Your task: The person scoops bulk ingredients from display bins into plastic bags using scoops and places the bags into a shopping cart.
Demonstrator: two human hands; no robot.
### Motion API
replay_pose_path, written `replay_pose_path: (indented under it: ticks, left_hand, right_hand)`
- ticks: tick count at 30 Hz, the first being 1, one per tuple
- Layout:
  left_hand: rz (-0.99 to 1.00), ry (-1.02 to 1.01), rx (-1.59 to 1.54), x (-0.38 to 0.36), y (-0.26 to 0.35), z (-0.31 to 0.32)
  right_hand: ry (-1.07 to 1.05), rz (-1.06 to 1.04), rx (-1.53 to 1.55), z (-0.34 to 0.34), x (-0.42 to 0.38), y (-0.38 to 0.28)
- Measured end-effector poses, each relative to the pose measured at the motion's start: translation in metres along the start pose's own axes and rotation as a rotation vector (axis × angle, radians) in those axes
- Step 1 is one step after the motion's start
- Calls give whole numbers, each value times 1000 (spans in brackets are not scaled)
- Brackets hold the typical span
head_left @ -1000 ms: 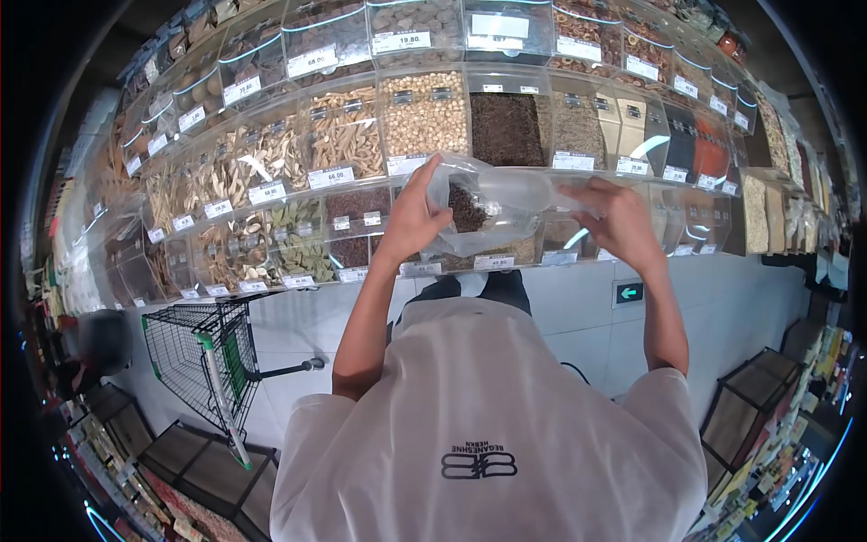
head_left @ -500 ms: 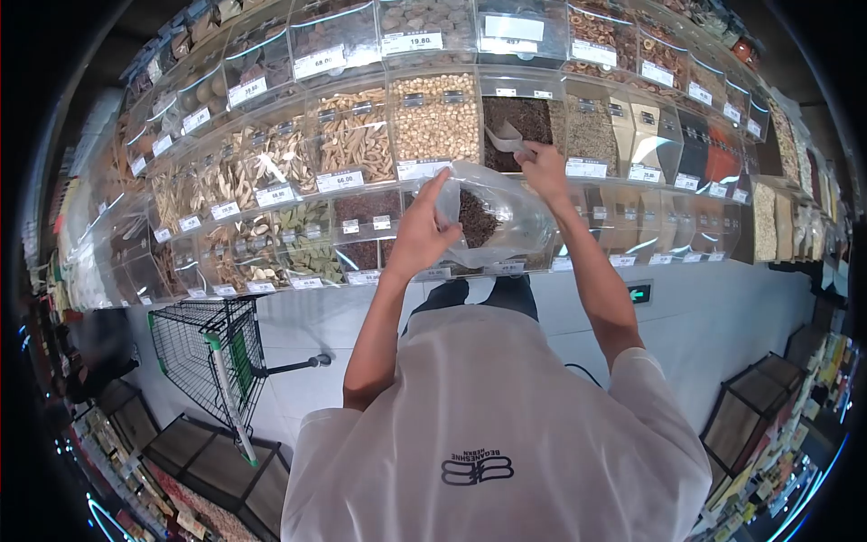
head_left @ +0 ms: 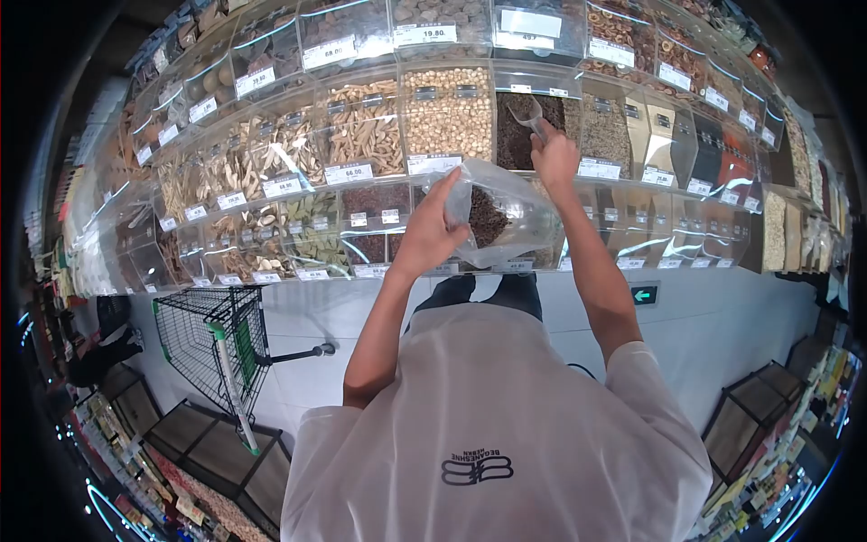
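Note:
My left hand [head_left: 430, 229] grips the left side of a clear plastic bag [head_left: 528, 221] by its edge, thumb and fingers closed on the film. Dark brown dried bits [head_left: 488, 217] show in the bag. Above and right of it, my right hand [head_left: 556, 155] is wrapped round the handle of a scoop [head_left: 524, 114]. The scoop's bowl is inside an open-topped clear bin [head_left: 531, 88], over dark brown dried goods [head_left: 515, 152] of the same look. The bag hangs in front of the lower row of bins, just below this bin.
Pale round kernels [head_left: 447, 122] fill the bin to the left; grey-brown seeds [head_left: 605, 131] lie in the one to the right. Price labels [head_left: 348, 173] line the bin fronts. A shopping cart [head_left: 217, 343] stands behind at the left, and a low crate [head_left: 754, 406] at the right.
My right hand has moved up and right, turning the scoop so its bowl points to the upper left in the bin. The left hand still holds the bag; the whole view has shifted slightly.

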State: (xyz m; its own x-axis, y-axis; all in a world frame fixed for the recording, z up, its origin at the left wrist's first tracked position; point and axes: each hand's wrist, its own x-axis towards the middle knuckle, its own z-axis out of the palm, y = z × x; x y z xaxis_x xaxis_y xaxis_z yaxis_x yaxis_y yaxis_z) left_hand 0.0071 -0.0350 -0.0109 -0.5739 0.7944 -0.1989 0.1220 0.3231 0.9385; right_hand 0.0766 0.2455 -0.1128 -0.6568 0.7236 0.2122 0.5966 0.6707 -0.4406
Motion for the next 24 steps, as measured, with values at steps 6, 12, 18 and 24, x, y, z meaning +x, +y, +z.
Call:
replay_pose_path:
  ticks: [6, 12, 18, 24]
  left_hand:
    - [9, -19, 23, 2, -2, 3]
    - [32, -17, 23, 5, 1, 3]
    - [75, -42, 43, 12, 4, 6]
    - [101, -56, 15, 17, 3, 5]
  right_hand:
    - [-83, 147, 367, 3, -5, 21]
    - [-43, 43, 634, -15, -22, 45]
    - [-200, 96, 716, -50, -52, 56]
    - [-276, 17, 699, -132, -64, 48]
